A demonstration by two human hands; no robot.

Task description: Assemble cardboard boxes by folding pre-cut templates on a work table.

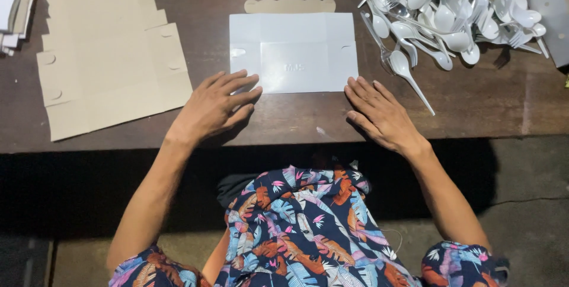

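White flat box blank [293, 52] is lying between both hands; left hand [214, 106] is resting open, fingertips touching its corner, right hand [379, 112] is lying flat, open, holding nothing, just beside its other corner

Packing workshop: stacked flat cartons [106, 56], heaped plastic cutlery [456, 8].

A flat white carton blank [293, 52] lies on the dark wooden table [492, 103]. The left hand [214, 106] rests flat at its near left corner, fingers [240, 88] touching it; the right hand [379, 112] lies at its near right corner. Brown carton blanks [106, 56] lie left, white plastic spoons and forks [450, 8] far right.
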